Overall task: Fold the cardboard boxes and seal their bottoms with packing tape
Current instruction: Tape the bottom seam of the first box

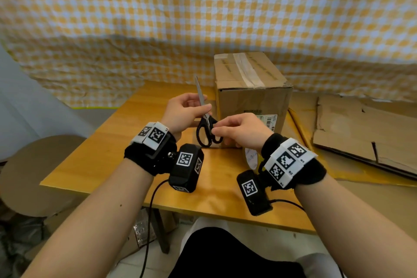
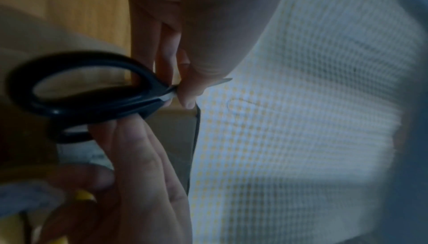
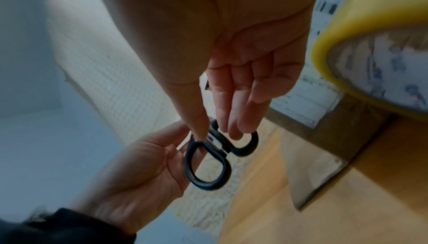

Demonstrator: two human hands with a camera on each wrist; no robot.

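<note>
Seen from a head-worn camera, a seated person holds a pair of black-handled scissors (image 1: 206, 117) up in front of the chest with both hands, above a wooden table (image 1: 108, 156); the left hand (image 1: 184, 111) pinches the blades near the pivot between thumb and fingers, with the closed blades pointing up and slightly away; the right hand (image 1: 239, 130) has its fingertips curled at the handle loops, thumb and two fingers closing on them, as the right wrist view shows; the hands are close together, joined only by the scissors.

The scissors' long axis runs nearly upright, tip high, handles low and toward the person; the handles lie on the right hand's side, so the right hand looks best placed to take them for cutting.

Just behind the hands stands a folded cardboard box (image 1: 250, 99), upright on the table, with clear packing tape (image 1: 247, 70) running along the seam of its upward face; it sits slightly to the right of the scissors and nearer the right hand.

A yellow-rimmed tape roll (image 3: 375, 50) stands on edge on the table right under the right wrist, mostly hidden in the head view.

Flattened cardboard (image 1: 361, 128) lies well to the right; a yellow-and-white checked cloth (image 1: 203, 7) hangs behind everything.
</note>
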